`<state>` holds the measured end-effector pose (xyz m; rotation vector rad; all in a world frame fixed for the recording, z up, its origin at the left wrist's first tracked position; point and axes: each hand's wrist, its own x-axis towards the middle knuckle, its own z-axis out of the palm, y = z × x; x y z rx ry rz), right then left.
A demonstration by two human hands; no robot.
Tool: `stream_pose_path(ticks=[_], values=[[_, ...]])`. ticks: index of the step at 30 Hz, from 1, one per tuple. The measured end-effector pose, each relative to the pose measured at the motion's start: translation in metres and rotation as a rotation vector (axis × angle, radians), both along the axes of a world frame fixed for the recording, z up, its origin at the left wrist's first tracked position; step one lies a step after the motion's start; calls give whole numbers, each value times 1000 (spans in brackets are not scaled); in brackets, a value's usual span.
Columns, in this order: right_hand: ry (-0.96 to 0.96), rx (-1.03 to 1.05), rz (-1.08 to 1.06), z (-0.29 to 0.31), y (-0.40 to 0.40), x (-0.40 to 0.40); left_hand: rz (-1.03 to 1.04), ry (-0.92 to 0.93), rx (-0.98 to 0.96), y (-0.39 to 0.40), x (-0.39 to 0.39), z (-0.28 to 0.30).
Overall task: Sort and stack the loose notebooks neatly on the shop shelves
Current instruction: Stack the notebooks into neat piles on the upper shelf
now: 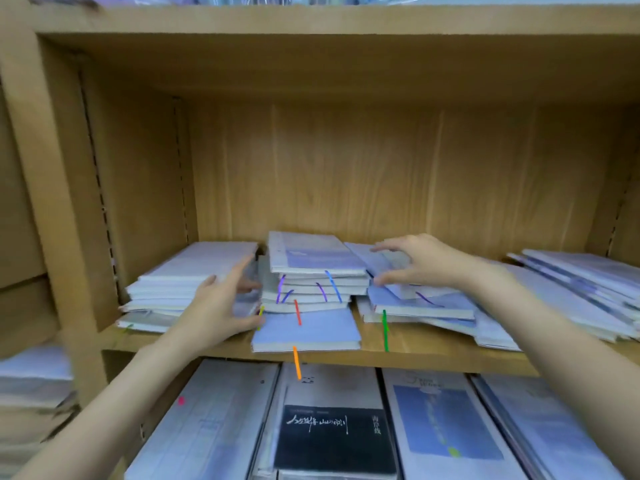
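Left hand (221, 306): held forward on a bare forearm, fingers extended, palm turned rightward.
Right hand (420, 259): reached forward, palm down, fingers spread and loosely bent; grip unclear.

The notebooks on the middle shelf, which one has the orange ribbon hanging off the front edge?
The blue-covered notebook at the bottom of the centre stack. It juts forward past the others, and its orange ribbon dangles over the shelf edge.

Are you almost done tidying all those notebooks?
Not yet. The left pile looks fairly neat. Both hands are at the middle stack: the left hand beside it, the right hand over the notebooks next to it. The right-side notebooks lie slanted and spread, waiting for stacking.
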<state>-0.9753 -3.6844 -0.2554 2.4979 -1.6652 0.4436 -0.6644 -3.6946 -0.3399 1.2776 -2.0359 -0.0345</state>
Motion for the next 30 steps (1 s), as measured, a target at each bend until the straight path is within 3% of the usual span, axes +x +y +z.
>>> stream_pose_path(ticks=[5, 9, 18, 26, 30], values=[[27, -38, 203, -27, -28, 79, -67, 106, -65, -4, 7, -14], [-85, -121, 118, -34, -44, 92, -75, 152, -38, -8, 10, -18], [-88, -153, 137, -28, -40, 79, -24, 86, -45, -7, 11, -24], [-406, -594, 134, -3, -33, 57, 28, -26, -47, 0, 1, -12], [-338, -709, 200, 2, -18, 44, 39, -40, -141, 1, -4, -11]])
